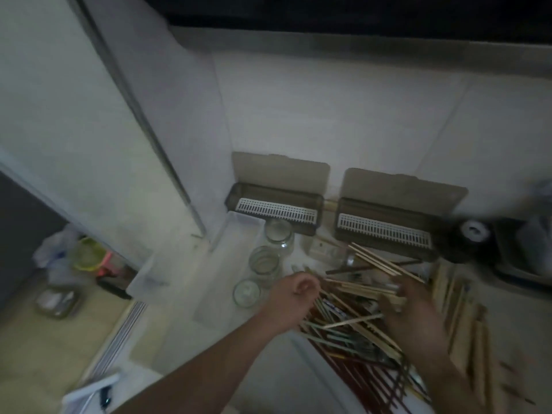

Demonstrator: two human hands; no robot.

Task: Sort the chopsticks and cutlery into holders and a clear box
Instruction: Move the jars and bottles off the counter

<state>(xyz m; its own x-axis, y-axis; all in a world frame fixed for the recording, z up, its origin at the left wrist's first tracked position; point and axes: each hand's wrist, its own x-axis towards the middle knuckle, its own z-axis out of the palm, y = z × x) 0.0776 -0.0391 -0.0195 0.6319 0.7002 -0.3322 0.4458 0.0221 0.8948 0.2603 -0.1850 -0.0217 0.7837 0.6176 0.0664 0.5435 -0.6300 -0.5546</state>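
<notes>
your left hand (294, 289) is curled at the edge of the mixed heap of pale wooden, green and dark red chopsticks (355, 321) (grip unclear); your right hand (409, 306) holds pale sticks, likely for sorting. two open brown lidded holders (274, 204) wait behind; three clear glass jars (264, 261) crowd the approach.

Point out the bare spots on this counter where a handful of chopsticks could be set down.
Bare counter shows left of the three glass jars, toward the wall edge, and another patch below the left hand, left of the chopstick pile. It is crowded from the pile back to the two open holders and around the right hand.
</notes>
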